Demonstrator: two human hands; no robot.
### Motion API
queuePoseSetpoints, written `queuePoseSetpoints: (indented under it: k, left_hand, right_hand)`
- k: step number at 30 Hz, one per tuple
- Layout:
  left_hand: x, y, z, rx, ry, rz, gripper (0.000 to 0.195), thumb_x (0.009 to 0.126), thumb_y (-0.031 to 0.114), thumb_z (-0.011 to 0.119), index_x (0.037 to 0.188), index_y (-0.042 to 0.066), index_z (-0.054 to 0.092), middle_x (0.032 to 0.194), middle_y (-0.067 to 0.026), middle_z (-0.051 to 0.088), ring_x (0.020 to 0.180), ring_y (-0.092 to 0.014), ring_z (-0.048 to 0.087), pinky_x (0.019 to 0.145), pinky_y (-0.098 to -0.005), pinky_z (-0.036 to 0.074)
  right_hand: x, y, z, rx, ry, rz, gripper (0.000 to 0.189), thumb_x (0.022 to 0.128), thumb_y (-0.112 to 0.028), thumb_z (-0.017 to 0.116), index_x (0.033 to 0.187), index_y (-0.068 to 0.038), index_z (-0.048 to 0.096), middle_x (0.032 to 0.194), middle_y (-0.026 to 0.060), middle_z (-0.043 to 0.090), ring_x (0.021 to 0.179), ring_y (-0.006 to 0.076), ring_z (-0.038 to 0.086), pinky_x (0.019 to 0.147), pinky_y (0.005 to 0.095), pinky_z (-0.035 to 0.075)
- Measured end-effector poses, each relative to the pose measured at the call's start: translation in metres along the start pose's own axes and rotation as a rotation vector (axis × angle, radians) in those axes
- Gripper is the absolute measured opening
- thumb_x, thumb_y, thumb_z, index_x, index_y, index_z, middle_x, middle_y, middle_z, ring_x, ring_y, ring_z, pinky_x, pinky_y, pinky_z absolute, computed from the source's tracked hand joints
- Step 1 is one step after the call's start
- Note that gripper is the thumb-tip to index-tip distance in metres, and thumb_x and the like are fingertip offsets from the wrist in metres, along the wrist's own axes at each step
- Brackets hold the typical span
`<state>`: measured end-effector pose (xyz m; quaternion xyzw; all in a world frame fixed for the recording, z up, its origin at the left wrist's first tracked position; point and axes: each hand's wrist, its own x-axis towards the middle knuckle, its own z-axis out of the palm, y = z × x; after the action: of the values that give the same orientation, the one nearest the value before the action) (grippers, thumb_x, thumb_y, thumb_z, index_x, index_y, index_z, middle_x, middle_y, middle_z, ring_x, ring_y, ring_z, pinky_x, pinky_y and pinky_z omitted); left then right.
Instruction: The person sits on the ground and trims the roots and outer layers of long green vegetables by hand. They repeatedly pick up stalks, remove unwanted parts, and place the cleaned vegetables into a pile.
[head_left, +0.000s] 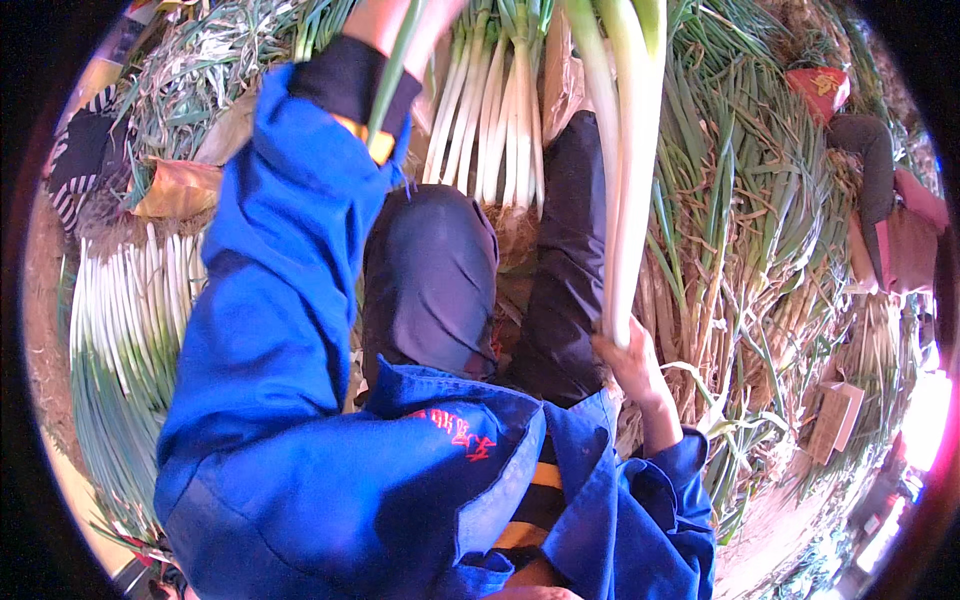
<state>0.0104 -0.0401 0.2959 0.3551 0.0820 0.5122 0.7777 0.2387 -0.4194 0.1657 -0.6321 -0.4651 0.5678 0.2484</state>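
My right hand (634, 360) is closed around the root end of a long white-stemmed green onion (634, 172). The stalk stands up past my right leg, and its green leaves run out at the top edge. At the top, only the wrist and lower part of my left hand (420, 26) show; its fingers are cut off by the picture's edge. A single green leaf (390, 82) crosses in front of that wrist. Beyond my knees lies a row of green onions (495, 120), white stems and roots towards me.
A large heap of untrimmed green onions (742, 187) lies at the right. Neatly laid onions (131, 300) are at the left, near a striped sleeve (79, 157). Another person's arm (866, 172) shows far right, near a cardboard piece (834, 420). Dry leaves (199, 82) pile up at upper left.
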Motion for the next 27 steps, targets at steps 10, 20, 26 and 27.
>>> queuePoseSetpoints:
  k: [10,20,26,27]
  left_hand:
    - [0.004,0.027,-0.029,0.720,0.169,0.022,0.062,0.082,0.027,0.064,0.128,-0.002,0.034,0.127,-0.0205,0.042,0.113,-0.033,0.044,0.095,-0.0438,0.037]
    - [-0.152,-0.198,-0.232,1.736,0.140,-0.405,0.086,0.079,0.032,0.068,0.141,-0.003,0.019,0.138,-0.0295,0.033,0.127,-0.039,0.038,0.105,-0.0426,0.032]
    - [-0.155,-0.205,-0.227,1.996,0.072,-0.575,0.087,0.085,0.036,0.059,0.146,0.007,0.005,0.147,-0.0209,0.022,0.136,-0.032,0.026,0.107,-0.0528,0.022]
    - [-0.154,-0.208,-0.227,2.012,0.089,-0.555,0.085,0.085,0.036,0.059,0.146,0.007,0.008,0.147,-0.0204,0.022,0.136,-0.032,0.025,0.107,-0.0540,0.022]
  right_hand:
    - [0.220,-0.075,0.097,0.066,-0.061,0.012,0.025,0.077,-0.014,0.061,0.092,0.005,0.056,0.075,0.0110,0.061,0.069,0.0170,0.059,0.058,0.0325,0.047]
    - [0.322,0.030,0.169,-0.130,0.273,0.281,0.050,0.070,-0.019,0.067,0.105,0.009,0.045,0.094,0.0272,0.061,0.090,0.0412,0.061,0.078,0.0436,0.048]
    - [0.291,0.057,0.174,0.086,0.130,0.229,0.056,0.071,-0.022,0.071,0.109,0.008,0.044,0.091,0.0268,0.061,0.086,0.0371,0.062,0.077,0.0418,0.049]
    - [0.277,0.062,0.173,0.024,0.085,0.272,0.050,0.074,-0.022,0.069,0.107,0.007,0.046,0.088,0.0251,0.061,0.083,0.0348,0.062,0.075,0.0415,0.049]
